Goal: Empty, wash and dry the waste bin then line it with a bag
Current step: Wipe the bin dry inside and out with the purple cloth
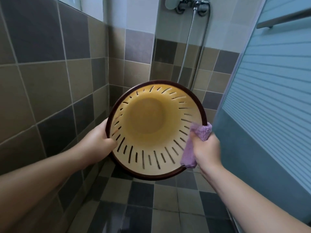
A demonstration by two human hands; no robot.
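A round yellow waste bin (pixel 151 121) with slotted walls and a dark brown rim is held up in front of me, its open mouth facing the camera. The inside looks empty. My left hand (pixel 99 140) grips the rim at the lower left, thumb inside the bin. My right hand (pixel 205 148) is closed on a folded purple cloth (pixel 193 145), which is pressed over the rim and the inner wall at the lower right.
I stand in a tiled shower corner. A shower mixer (pixel 191 5) with a metal hose (pixel 186 47) hangs on the far wall. A frosted striped glass door (pixel 272 81) stands close on the right. The checkered floor tiles (pixel 151 207) look wet.
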